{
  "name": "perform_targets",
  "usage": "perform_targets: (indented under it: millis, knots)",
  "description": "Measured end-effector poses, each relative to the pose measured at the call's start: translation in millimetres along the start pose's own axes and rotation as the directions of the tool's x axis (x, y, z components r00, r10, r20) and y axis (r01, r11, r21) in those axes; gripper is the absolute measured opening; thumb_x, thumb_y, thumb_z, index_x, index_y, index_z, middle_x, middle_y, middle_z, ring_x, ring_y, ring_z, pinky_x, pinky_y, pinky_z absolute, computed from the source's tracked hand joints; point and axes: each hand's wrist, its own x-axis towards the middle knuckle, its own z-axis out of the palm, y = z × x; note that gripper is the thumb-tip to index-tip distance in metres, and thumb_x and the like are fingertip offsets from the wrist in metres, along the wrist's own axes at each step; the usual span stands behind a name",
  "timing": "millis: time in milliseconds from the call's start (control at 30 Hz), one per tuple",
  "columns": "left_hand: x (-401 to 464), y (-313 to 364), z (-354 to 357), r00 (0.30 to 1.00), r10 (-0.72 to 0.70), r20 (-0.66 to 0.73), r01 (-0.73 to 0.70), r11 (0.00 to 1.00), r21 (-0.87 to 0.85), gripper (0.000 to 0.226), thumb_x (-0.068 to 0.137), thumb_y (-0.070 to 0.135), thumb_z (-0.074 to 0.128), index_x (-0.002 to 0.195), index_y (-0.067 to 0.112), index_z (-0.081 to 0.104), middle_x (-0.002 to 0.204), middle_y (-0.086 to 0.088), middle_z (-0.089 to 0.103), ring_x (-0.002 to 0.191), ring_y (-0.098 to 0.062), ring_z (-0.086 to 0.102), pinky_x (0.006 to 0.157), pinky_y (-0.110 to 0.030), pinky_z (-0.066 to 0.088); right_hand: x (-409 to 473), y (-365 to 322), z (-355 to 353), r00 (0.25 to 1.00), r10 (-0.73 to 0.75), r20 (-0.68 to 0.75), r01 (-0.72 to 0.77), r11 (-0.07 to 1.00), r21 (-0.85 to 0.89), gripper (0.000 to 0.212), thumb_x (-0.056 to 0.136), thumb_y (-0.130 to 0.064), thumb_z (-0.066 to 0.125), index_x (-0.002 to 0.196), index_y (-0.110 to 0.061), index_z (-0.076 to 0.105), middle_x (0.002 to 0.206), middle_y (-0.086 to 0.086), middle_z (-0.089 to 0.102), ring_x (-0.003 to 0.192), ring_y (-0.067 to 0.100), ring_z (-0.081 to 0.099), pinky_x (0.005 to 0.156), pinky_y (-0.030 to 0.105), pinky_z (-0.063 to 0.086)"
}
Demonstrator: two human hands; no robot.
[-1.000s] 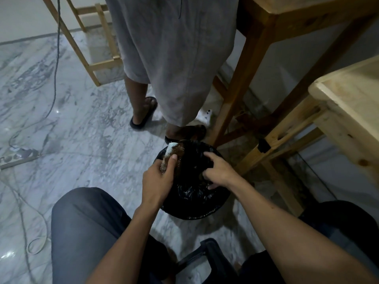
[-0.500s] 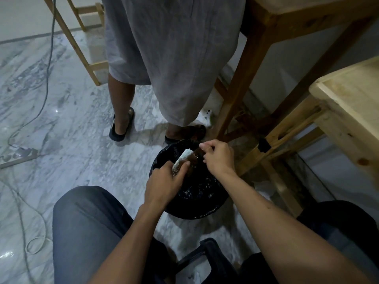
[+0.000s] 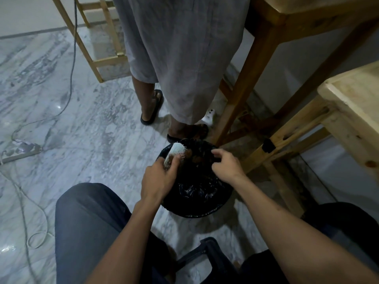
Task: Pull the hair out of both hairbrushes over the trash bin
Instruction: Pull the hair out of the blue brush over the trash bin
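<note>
Here, in the head view, the likeliest slip is hair missing the bin [image 3: 196,203]: the brush [image 3: 174,154] sits over the bin's far left rim rather than its middle, so a loose tuft pulled off toward the left could drift onto the marble floor [image 3: 86,124]. A 2nd risk is the standing person's sandal [image 3: 187,132], just beyond the far rim; a nudge there could shift the bin out from under the brush. A hard tug could also twist the brush in its grip, since only its near end is held.

The left hand [image 3: 158,181] is closed around the near end of the brush, bristles facing right, the pale head poking up past the fingers toward the far side. The right hand [image 3: 225,165] hovers over the bin's far right part, near the brush but apart from it, fingers curled in a loose pinch; whether it has any hair between them is too dark to tell. Only 1 brush is in sight.
</note>
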Motion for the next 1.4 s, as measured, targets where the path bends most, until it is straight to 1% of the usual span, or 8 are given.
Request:
perform_targets:
  millis: [200,300,433,600,733,867,1067,1400]
  knots:
    - [-1.4,4.8,7.0,0.997,0.073,0.018,-0.074,0.997,0.009,0.063,0.098,0.065,0.052,0.069,0.008,0.048,0.057,-0.01,0.056,0.053,-0.024,0.053,0.05,-0.039,0.035,-2.2,-24.2,25.0,0.96,-0.247,0.136,0.192,0.926,0.326,0.05,0.092,-0.007,0.072,0.14,-0.014,0.059,0.116,0.001,0.068,0.073,0.018,0.072,0.058,0.023,0.057]
    - [1.0,1.6,1.4,1.0,0.011,-0.025,-0.011,1.0,0.002,0.062,0.098,0.066,0.05,0.067,0.013,0.045,0.058,-0.007,0.056,0.055,-0.024,0.054,0.05,-0.038,0.036,7.0,-23.0,26.8,0.989,-0.146,-0.036,0.15,0.922,0.356,0.006,0.096,-0.007,0.068,0.098,-0.003,0.072,0.076,0.01,0.069,0.051,0.008,0.063,0.052,0.019,0.055]
    - [5.1,0.4,-8.4,0.992,-0.092,-0.091,0.081,0.99,-0.114,0.061,0.099,0.065,0.049,0.066,0.015,0.042,0.062,-0.004,0.053,0.057,-0.02,0.051,0.053,-0.036,0.035,18.1,2.5,12.2,0.978,0.123,-0.167,-0.045,0.911,0.411,0.022,0.094,-0.007,0.071,0.113,0.004,0.072,0.07,0.007,0.072,0.053,0.012,0.066,0.06,0.027,0.058]
    - [2.7,7.6,-7.7,0.995,-0.099,-0.029,0.09,0.968,-0.236,0.065,0.099,0.07,0.043,0.069,0.012,0.05,0.069,-0.003,0.06,0.065,-0.022,0.056,0.062,-0.041,0.044,-0.6,8.8,4.4,0.997,0.081,0.005,-0.081,0.993,0.081,0.045,0.096,-0.005,0.064,0.141,-0.015,0.062,0.108,0.01,0.076,0.078,0.015,0.07,0.06,0.019,0.056]
    - [-4.9,14.7,-1.1,0.991,-0.065,0.118,0.098,0.948,-0.303,0.076,0.1,0.074,0.023,0.076,0.017,0.067,0.078,0.0,0.068,0.074,-0.023,0.062,0.073,-0.043,0.047,-8.4,-14.3,12.0,0.972,-0.136,0.191,0.14,0.99,-0.011,0.09,0.085,-0.011,0.069,0.161,-0.035,0.027,0.156,-0.005,0.041,0.116,0.027,0.065,0.083,0.034,0.059]
    - [-8.6,16.6,2.5,0.987,-0.069,0.144,0.115,0.934,-0.337,0.075,0.096,0.08,0.021,0.072,0.022,0.062,0.075,-0.003,0.069,0.071,-0.023,0.062,0.072,-0.045,0.049,-17.4,-34.2,24.0,0.924,-0.226,0.31,0.126,0.941,0.313,0.037,0.09,0.005,0.066,0.124,-0.01,0.065,0.09,0.002,0.072,0.073,0.018,0.071,0.062,0.025,0.059]
    - [-0.4,14.5,0.1,0.974,-0.137,0.178,0.196,0.907,-0.372,0.08,0.092,0.076,0.042,0.091,-0.001,0.064,0.065,-0.011,0.064,0.053,-0.022,0.06,0.056,-0.041,0.047,-7.3,-20.5,18.8,0.996,-0.06,0.065,0.04,0.962,0.27,0.014,0.095,-0.01,0.07,0.102,0.0,0.077,0.073,0.008,0.072,0.053,0.009,0.064,0.055,0.019,0.056]
    - [5.0,9.1,-2.9,0.986,-0.163,0.031,0.165,0.95,-0.266,0.073,0.105,0.065,0.018,0.103,0.012,0.069,0.097,-0.006,0.071,0.09,-0.024,0.066,0.072,-0.037,0.043,12.1,6.5,7.5,0.939,0.253,-0.233,-0.122,0.879,0.461,0.014,0.097,-0.01,0.068,0.094,-0.003,0.079,0.074,0.009,0.074,0.067,0.019,0.071,0.075,0.036,0.064]
